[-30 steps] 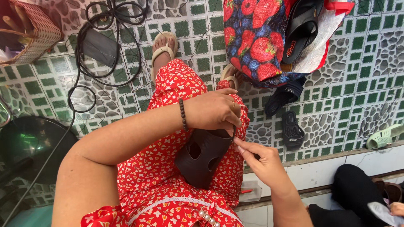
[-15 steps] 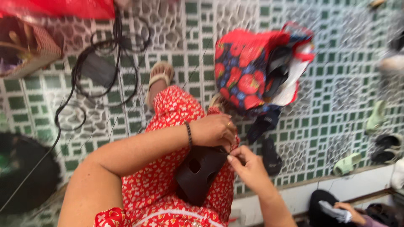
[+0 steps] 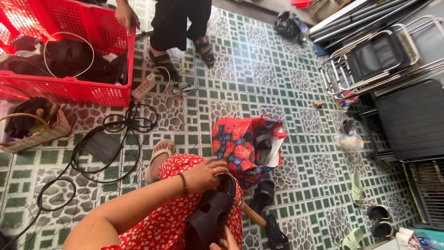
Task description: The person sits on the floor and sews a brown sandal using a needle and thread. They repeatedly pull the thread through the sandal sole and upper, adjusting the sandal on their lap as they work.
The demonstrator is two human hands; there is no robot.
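Left hand [image 3: 206,175] grips the upper rim of the black cut-out sandal [image 3: 210,215], fingers curled closed over it. Right hand [image 3: 225,242] touches the sandal's lower end; its finger state cannot be determined.

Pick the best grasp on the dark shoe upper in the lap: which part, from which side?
Grip the dark shoe upper at its near, lower end, coming from below right; the left hand already covers the top edge, and the right hand sits at the bottom.
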